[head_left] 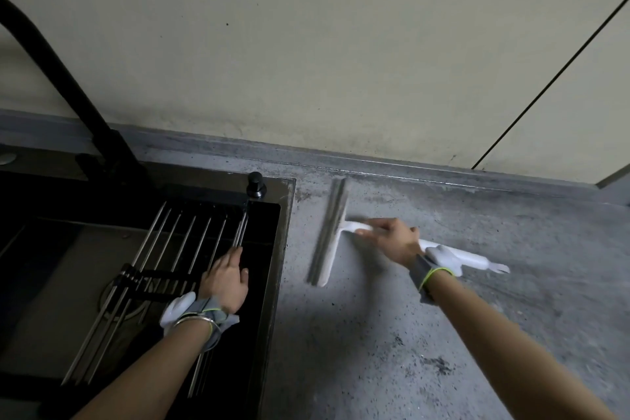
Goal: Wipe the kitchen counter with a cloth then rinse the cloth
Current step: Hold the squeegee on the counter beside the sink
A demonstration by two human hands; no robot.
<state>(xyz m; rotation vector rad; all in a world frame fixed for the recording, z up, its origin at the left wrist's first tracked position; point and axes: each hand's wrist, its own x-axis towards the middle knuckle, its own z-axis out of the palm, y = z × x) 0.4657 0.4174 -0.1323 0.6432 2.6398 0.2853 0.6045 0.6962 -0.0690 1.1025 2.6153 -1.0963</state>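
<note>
A white squeegee [332, 239] lies on the grey stone counter [375, 334], its long blade pointing toward the back wall, close to the sink's right edge. My right hand [392, 239] grips the squeegee's white handle near the blade. The handle's far end sticks out to the right behind my wrist. My left hand [226, 276] rests with fingers spread on the metal rods of a roll-up rack [177, 249] that lies across the black sink [272, 283]. No cloth is in view.
A black faucet [68, 89] arches over the sink at the left. A small black knob [255, 184] stands at the sink's back right corner. The pale wall rises right behind the counter. Dark specks lie on the counter at the front.
</note>
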